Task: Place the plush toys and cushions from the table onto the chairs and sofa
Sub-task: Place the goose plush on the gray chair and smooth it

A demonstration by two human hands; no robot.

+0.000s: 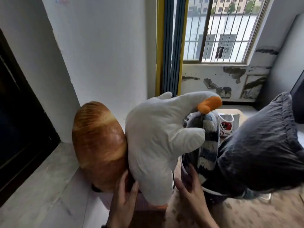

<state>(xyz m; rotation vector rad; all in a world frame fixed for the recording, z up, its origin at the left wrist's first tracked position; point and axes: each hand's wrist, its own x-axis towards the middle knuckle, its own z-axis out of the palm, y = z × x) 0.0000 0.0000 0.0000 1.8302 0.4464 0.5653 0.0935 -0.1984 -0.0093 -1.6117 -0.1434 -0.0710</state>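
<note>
A white goose plush (156,134) with an orange beak stands in the middle of the head view. To its left leans a brown bread-shaped cushion (98,140), touching the white wall. My left hand (123,198) presses its fingers against the base of the goose and the bread cushion. My right hand (189,191) rests against the goose's lower right side and a blue-and-white striped plush (209,145) behind it. A large dark grey cushion (256,155) lies at the right. Whether either hand actually grips anything is hidden by the toys.
A speckled table top (246,211) shows at the lower right. A grey stone ledge (41,186) runs along the left under a dark window frame. A white bag with a red print (228,124) sits behind the toys. A barred window (222,30) is at the back.
</note>
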